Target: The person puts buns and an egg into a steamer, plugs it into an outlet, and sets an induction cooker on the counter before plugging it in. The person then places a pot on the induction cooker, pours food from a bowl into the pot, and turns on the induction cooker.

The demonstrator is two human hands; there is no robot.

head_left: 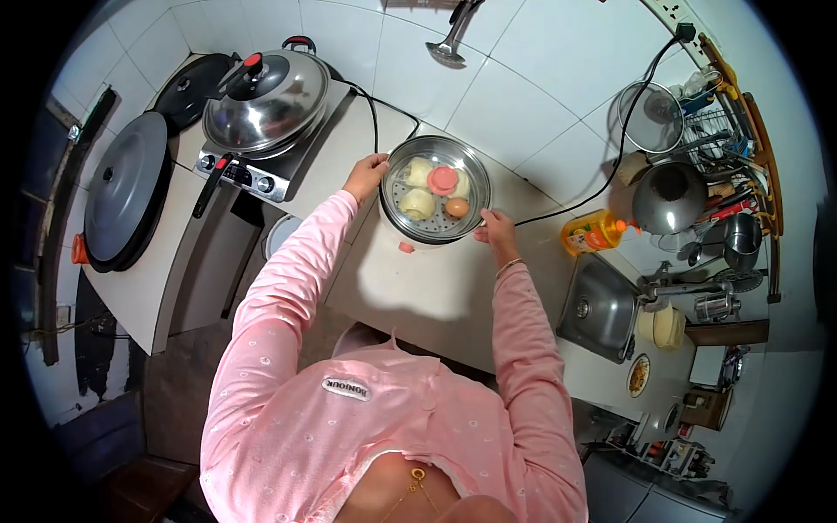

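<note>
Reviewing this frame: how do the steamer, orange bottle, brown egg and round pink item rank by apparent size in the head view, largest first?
1. Steamer, between the left hand and right hand
2. Orange bottle
3. Round pink item
4. Brown egg, somewhat smaller than the pink item

The head camera looks steeply down over both hands (364, 178) (498, 230).

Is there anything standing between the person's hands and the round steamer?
Nothing visible stands between them. The left hand is at the left rim of the steamer, the right hand at its lower right rim. The orange bottle stands beyond the right hand.
</note>
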